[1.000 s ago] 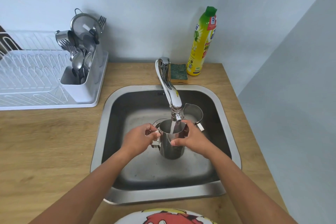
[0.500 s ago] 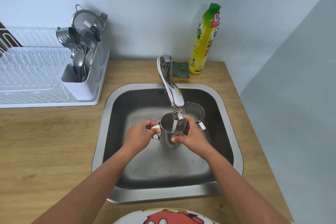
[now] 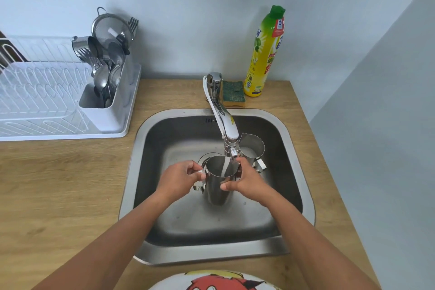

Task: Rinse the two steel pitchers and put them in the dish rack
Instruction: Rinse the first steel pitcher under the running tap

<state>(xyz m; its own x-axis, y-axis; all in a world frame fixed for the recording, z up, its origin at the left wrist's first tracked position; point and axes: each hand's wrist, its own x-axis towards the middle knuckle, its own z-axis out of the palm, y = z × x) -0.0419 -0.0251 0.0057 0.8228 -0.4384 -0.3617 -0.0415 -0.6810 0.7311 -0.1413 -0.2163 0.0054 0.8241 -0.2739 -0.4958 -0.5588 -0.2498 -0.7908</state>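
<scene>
A person stands at a square stainless steel sink [image 3: 131, 172] set in a wooden worktop [image 3: 58, 183]. Their left hand [image 3: 177, 179] has its fingers closed round the handle of a tall steel pitcher [image 3: 217, 186]; the right hand [image 3: 246, 180] wraps its side. It is held upright under the chrome tap [image 3: 223, 122] so running water falls inside. A second, shorter steel pitcher [image 3: 251, 148] waits in the basin just behind. The white dish rack [image 3: 47, 101], at far left, holds cutlery but neither pitcher yet.
</scene>
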